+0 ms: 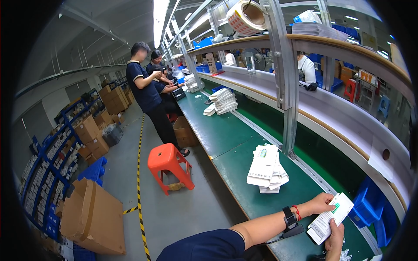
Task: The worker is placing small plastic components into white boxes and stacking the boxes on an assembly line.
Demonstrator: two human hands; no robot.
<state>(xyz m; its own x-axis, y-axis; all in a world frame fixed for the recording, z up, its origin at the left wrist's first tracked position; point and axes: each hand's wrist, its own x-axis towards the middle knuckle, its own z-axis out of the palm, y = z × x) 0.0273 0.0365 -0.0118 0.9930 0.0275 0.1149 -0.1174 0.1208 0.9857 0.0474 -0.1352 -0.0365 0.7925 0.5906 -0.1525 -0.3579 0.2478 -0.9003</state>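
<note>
Both my hands are closed on flat white cartons with green print, held tilted above the green workbench. My left hand, with a black strap and a red string on its wrist, grips the upper left edge. Lower down, my right hand pinches the near edge, its thumb on the front. The cartons overlap, so how many I hold cannot be made out. Left of my hands, an uneven stack of similar white cartons lies on the workbench.
More carton stacks lie farther along the bench. Blue bins sit at right, beside a metal upright carrying shelves. A red stool and a big cardboard box stand at left. Two people work farther down.
</note>
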